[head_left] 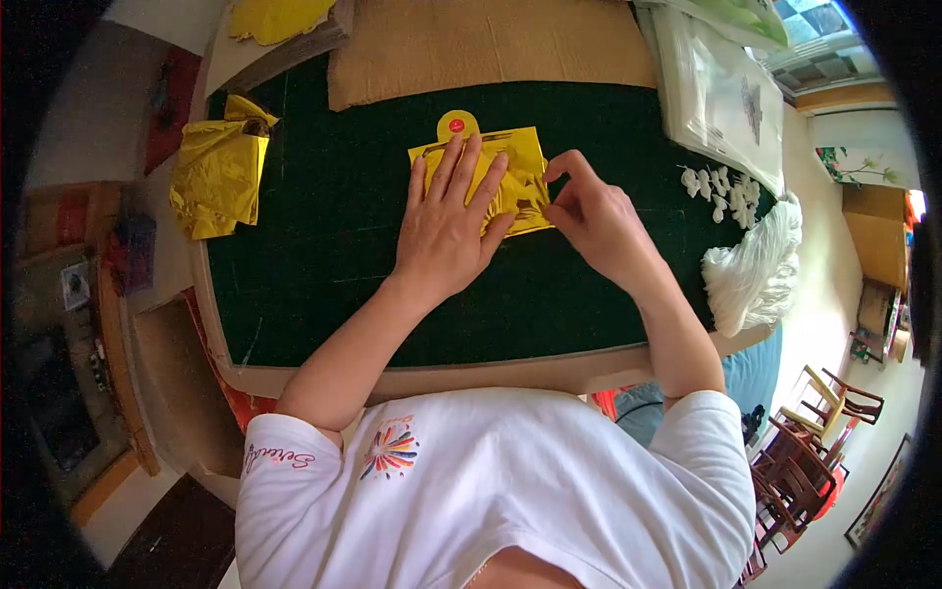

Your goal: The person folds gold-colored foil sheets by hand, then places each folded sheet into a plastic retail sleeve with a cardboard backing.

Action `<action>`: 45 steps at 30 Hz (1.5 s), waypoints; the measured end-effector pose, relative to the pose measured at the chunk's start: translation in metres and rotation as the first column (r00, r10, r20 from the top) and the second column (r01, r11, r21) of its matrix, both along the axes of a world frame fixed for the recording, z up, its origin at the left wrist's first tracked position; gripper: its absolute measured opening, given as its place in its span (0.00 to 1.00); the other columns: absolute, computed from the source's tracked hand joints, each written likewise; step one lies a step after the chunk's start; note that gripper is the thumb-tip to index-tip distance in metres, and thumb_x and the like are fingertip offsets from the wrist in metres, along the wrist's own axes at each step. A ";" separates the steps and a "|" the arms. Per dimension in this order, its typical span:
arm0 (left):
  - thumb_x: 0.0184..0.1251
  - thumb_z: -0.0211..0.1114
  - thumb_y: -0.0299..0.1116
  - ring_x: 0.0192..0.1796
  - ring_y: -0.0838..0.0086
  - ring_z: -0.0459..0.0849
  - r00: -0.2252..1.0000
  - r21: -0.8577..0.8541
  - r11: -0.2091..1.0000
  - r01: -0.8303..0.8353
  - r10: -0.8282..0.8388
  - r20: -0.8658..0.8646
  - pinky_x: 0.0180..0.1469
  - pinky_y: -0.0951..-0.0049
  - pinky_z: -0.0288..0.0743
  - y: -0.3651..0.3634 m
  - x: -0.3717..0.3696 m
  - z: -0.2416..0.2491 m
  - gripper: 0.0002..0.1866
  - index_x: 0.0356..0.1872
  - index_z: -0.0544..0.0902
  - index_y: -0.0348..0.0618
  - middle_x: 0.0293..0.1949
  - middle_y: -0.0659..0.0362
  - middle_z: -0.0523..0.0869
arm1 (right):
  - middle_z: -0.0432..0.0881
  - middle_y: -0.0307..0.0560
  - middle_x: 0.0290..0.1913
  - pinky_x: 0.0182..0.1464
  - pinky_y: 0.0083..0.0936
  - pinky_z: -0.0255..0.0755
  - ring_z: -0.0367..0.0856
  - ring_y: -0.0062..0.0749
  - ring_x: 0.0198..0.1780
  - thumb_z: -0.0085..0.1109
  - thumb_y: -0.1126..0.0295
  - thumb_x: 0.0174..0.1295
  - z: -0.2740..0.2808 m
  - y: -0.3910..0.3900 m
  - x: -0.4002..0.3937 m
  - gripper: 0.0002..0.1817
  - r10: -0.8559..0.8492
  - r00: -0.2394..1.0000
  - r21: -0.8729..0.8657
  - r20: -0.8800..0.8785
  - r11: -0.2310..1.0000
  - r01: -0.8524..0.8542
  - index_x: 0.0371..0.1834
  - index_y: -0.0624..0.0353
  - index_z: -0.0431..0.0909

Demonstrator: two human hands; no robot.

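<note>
A gold foil piece (525, 152), roughly square with a rounded tab at its top, lies on the dark green table surface (343, 304). A small red round sticker (456, 126) sits on that tab. My left hand (442, 221) rests flat across the left and middle of the foil, fingers stretched out and a little apart, hiding much of it. At the foil's right edge, my right hand (601, 221) has its thumb and index finger bent together in a pinch on the crinkled edge. The fingertips partly cover what they grip.
Crumpled gold foil sheets (221, 172) lie at the table's left edge. Brown cardboard (491, 49) spans the back, with more gold pieces (280, 18) at the back left. To the right are clear plastic bags (721, 93), small white knotted pieces (721, 191) and a white string bundle (756, 265).
</note>
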State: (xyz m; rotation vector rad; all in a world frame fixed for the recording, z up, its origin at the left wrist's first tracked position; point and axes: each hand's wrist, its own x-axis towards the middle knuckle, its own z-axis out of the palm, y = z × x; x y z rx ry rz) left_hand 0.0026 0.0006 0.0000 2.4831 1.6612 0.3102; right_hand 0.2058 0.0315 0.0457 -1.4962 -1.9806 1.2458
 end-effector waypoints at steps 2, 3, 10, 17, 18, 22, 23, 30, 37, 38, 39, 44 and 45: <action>0.73 0.55 0.50 0.79 0.57 0.49 1.000 0.011 1.000 0.000 0.000 -0.010 0.76 0.43 0.42 0.000 0.000 0.000 0.33 0.75 0.60 0.53 0.77 0.48 0.54 | 0.79 0.49 0.26 0.30 0.30 0.73 0.82 0.38 0.28 0.62 0.77 0.60 -0.001 -0.002 -0.004 0.16 0.014 0.988 0.118 0.157 0.993 -0.032 0.48 0.58 0.68; 0.73 0.55 0.50 0.79 0.57 0.49 1.000 0.014 1.000 0.000 0.000 -0.011 0.76 0.43 0.42 0.000 0.000 -0.001 0.33 0.75 0.60 0.53 0.77 0.48 0.54 | 0.79 0.49 0.26 0.30 0.30 0.73 0.82 0.38 0.28 0.62 0.77 0.60 -0.003 -0.003 -0.005 0.16 0.014 0.988 0.121 0.156 0.992 -0.033 0.48 0.58 0.68; 0.73 0.55 0.51 0.79 0.58 0.50 1.000 0.002 1.000 -0.012 0.012 0.011 0.76 0.44 0.42 0.000 0.001 -0.001 0.33 0.75 0.61 0.54 0.77 0.49 0.54 | 0.80 0.51 0.41 0.41 0.36 0.75 0.81 0.43 0.43 0.61 0.76 0.60 -0.001 -0.011 -0.004 0.15 0.025 0.952 0.349 0.305 0.927 -0.136 0.50 0.58 0.72; 0.70 0.59 0.47 0.79 0.57 0.52 0.996 0.040 0.999 -0.016 0.012 0.091 0.75 0.42 0.46 0.000 0.000 -0.005 0.33 0.74 0.62 0.52 0.76 0.49 0.57 | 0.58 0.49 0.76 0.76 0.47 0.47 0.52 0.39 0.78 0.58 0.59 0.65 -0.020 -0.044 -0.009 0.35 0.126 0.843 0.446 0.522 0.802 -0.396 0.74 0.59 0.60; 0.70 0.59 0.47 0.79 0.57 0.52 0.996 0.038 0.999 -0.017 0.013 0.090 0.75 0.42 0.46 0.001 0.000 -0.005 0.33 0.74 0.62 0.52 0.76 0.49 0.57 | 0.56 0.48 0.77 0.76 0.48 0.45 0.50 0.38 0.79 0.56 0.55 0.66 -0.025 -0.044 -0.009 0.37 0.124 0.818 0.418 0.561 0.811 -0.410 0.75 0.58 0.57; 0.69 0.60 0.47 0.79 0.57 0.52 0.996 0.045 0.999 -0.021 0.017 0.091 0.75 0.42 0.46 -0.001 -0.001 -0.006 0.34 0.74 0.62 0.52 0.76 0.49 0.57 | 0.53 0.48 0.78 0.77 0.49 0.40 0.48 0.38 0.80 0.53 0.49 0.67 -0.025 -0.047 -0.006 0.41 0.123 0.801 0.387 0.586 0.826 -0.410 0.77 0.58 0.53; 0.69 0.61 0.47 0.79 0.57 0.52 0.996 0.052 0.998 -0.019 0.014 0.092 0.75 0.42 0.47 0.000 0.000 -0.005 0.34 0.74 0.62 0.52 0.76 0.49 0.57 | 0.53 0.48 0.78 0.77 0.49 0.39 0.48 0.38 0.80 0.52 0.48 0.67 -0.025 -0.048 -0.006 0.41 0.110 0.795 0.385 0.597 0.830 -0.404 0.77 0.58 0.52; 0.70 0.59 0.50 0.78 0.58 0.53 0.998 0.071 0.997 -0.021 0.017 0.067 0.76 0.44 0.45 0.000 0.000 -0.005 0.33 0.73 0.64 0.52 0.76 0.48 0.57 | 0.53 0.49 0.78 0.77 0.53 0.38 0.47 0.41 0.80 0.52 0.49 0.67 -0.017 -0.058 0.009 0.40 0.037 0.756 0.362 0.654 0.862 -0.355 0.77 0.59 0.53; 0.69 0.60 0.49 0.78 0.57 0.53 0.997 0.059 0.998 -0.029 0.024 0.075 0.75 0.44 0.45 -0.001 -0.001 -0.006 0.33 0.72 0.65 0.51 0.75 0.48 0.58 | 0.53 0.45 0.78 0.76 0.52 0.41 0.47 0.40 0.80 0.59 0.56 0.63 -0.009 -0.073 0.005 0.39 0.062 0.741 0.369 0.669 0.838 -0.403 0.76 0.56 0.58; 0.69 0.60 0.49 0.78 0.57 0.53 0.997 0.069 0.997 -0.024 0.019 0.081 0.75 0.44 0.45 -0.001 -0.001 -0.006 0.33 0.72 0.65 0.51 0.75 0.48 0.58 | 0.54 0.44 0.78 0.77 0.52 0.42 0.47 0.39 0.80 0.59 0.56 0.63 -0.010 -0.074 0.005 0.39 0.072 0.726 0.341 0.684 0.848 -0.405 0.75 0.56 0.58; 0.69 0.60 0.49 0.78 0.57 0.53 0.997 0.065 0.998 -0.021 0.016 0.080 0.75 0.44 0.45 -0.001 -0.001 -0.006 0.33 0.72 0.65 0.51 0.75 0.48 0.58 | 0.54 0.44 0.78 0.77 0.52 0.42 0.47 0.39 0.80 0.59 0.56 0.63 -0.010 -0.075 0.005 0.39 0.072 0.727 0.338 0.683 0.851 -0.402 0.75 0.56 0.58; 0.70 0.59 0.50 0.79 0.57 0.52 0.997 0.055 0.998 -0.024 0.019 0.079 0.76 0.44 0.44 0.000 -0.001 -0.005 0.32 0.72 0.65 0.52 0.75 0.49 0.58 | 0.56 0.44 0.77 0.77 0.51 0.43 0.48 0.37 0.79 0.59 0.58 0.64 -0.002 -0.074 0.008 0.36 0.059 0.710 0.340 0.702 0.848 -0.407 0.73 0.59 0.61; 0.70 0.59 0.50 0.79 0.57 0.52 0.996 0.059 0.998 -0.028 0.023 0.081 0.76 0.44 0.44 -0.001 -0.001 -0.005 0.32 0.72 0.65 0.52 0.75 0.49 0.58 | 0.56 0.44 0.77 0.77 0.51 0.43 0.48 0.37 0.79 0.59 0.58 0.64 0.002 -0.072 0.008 0.36 0.059 0.708 0.343 0.704 0.845 -0.412 0.73 0.59 0.61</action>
